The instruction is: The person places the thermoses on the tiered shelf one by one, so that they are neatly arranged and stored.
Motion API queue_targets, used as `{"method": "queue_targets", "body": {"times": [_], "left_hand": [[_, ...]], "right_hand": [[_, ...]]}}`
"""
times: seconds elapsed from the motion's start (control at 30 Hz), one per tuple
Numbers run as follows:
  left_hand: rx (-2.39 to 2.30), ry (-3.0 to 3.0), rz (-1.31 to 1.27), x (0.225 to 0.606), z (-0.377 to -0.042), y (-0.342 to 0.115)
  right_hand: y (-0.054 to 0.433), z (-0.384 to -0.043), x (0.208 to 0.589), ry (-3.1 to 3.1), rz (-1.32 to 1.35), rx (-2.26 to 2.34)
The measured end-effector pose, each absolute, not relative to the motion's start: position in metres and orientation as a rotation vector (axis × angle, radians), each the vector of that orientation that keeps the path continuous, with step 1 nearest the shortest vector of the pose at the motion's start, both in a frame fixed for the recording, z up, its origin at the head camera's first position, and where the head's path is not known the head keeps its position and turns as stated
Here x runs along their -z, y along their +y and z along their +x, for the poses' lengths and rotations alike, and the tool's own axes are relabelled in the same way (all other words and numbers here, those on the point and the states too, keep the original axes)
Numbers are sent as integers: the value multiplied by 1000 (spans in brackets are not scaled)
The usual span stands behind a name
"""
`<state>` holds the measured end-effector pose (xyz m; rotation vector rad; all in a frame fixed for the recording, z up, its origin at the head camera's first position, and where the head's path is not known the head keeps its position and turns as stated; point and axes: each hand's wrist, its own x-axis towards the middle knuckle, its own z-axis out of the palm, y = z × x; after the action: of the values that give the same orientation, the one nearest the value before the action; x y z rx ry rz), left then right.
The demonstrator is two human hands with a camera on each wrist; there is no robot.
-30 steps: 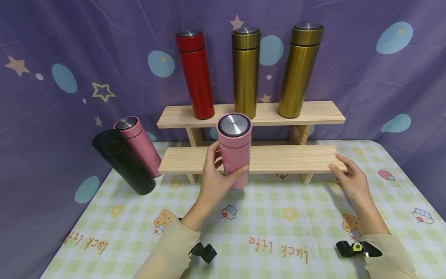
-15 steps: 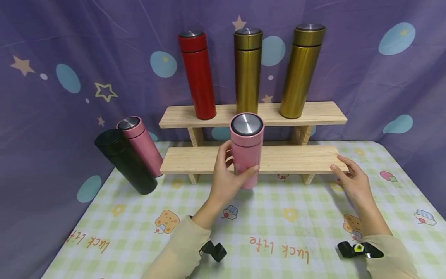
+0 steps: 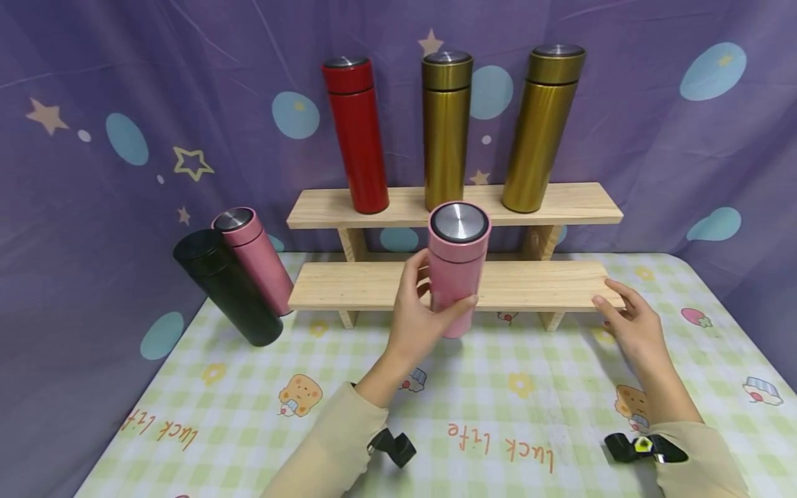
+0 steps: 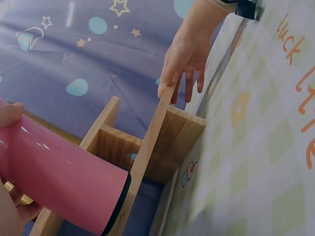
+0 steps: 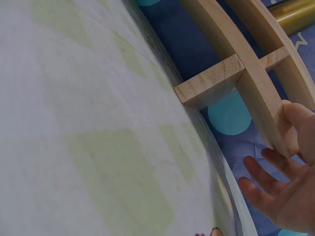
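Note:
A pink thermos [image 3: 457, 277] with a steel-topped lid is gripped by my left hand [image 3: 420, 315], thumb across its front, fingers round the left side. It is upright in front of the lower tier of a two-tier wooden shelf [image 3: 548, 280]. In the left wrist view the base of the pink thermos [image 4: 64, 172] overlaps the lower board. My right hand [image 3: 635, 325] holds the right end of that lower board between thumb and index finger. The right wrist view shows the right hand [image 5: 290, 182] with its other fingers spread below the board [image 5: 268, 108].
On the upper tier stand a red thermos [image 3: 358, 138] and two gold thermoses, one central [image 3: 446, 138], one right [image 3: 542, 131]. Left of the shelf are a black thermos [image 3: 230, 290] and another pink thermos [image 3: 258, 263]. A checked cloth [image 3: 473, 394] covers the table; a purple curtain [image 3: 205, 104] hangs behind.
My left hand has carried the pink thermos to the right along the front of the shelf. The right hand keeps its hold on the board's end. The view has shifted slightly.

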<state>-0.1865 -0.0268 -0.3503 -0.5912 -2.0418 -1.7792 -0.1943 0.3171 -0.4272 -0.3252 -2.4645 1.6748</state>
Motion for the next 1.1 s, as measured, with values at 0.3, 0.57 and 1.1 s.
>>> {"method": "queue_targets", "body": {"times": [0.3, 0.57, 1.1], "left_hand": [[1767, -2044, -572, 350, -188, -17], [1758, -2062, -605, 348, -192, -6], [1624, -2142, -672, 344, -195, 9]], "right_hand": [[317, -194, 428, -2465, -315, -1672], [317, -194, 426, -2486, -320, -1652], [317, -195, 427, -2486, -336, -1620]]}}
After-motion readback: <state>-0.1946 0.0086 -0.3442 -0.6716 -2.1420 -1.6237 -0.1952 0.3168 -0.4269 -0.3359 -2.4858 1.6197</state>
